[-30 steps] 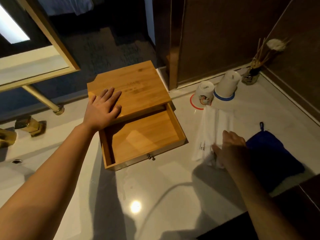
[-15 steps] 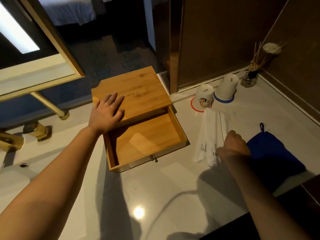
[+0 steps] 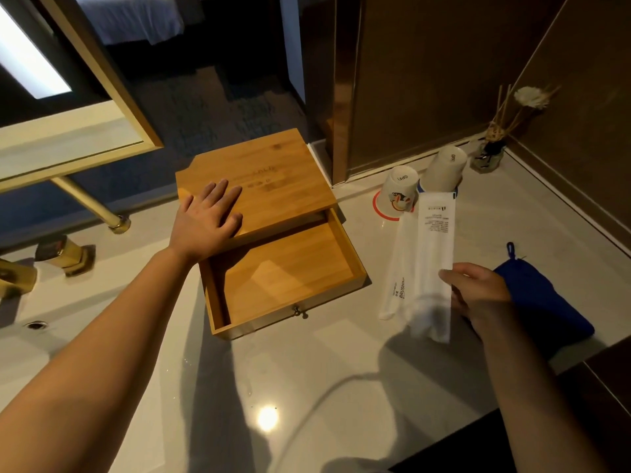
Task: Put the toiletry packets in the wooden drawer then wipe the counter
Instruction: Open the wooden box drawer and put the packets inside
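Head view: one packet lifted, drawer open

Head view showed us a pale table (image 3: 307,387) carrying a wooden box (image 3: 256,179) with its wooden drawer (image 3: 283,278) pulled out toward the camera; we saw nothing inside it. The left hand (image 3: 208,220) lay flat on the box lid, fingers straight and spread, holding nothing. The right hand (image 3: 478,291) pinched a white toiletry packet (image 3: 435,254) near its lower end, thumb against the packet's edge, and held it raised above the table to the right of the drawer. We could not tell how the other fingers lay behind the packet. A second packet (image 3: 397,278), printed with dark lettering, lay on the table just left of the held one and partly under it. A blue cloth (image 3: 543,302) lay on the table just right of the right hand, partly hidden by the wrist. Behind the packets we noted two upturned cups (image 3: 399,192), one on a red-ringed coaster (image 3: 382,211), and near the back corner a reed diffuser (image 3: 488,155). At far left stood a brass tap (image 3: 51,257) beside the basin.
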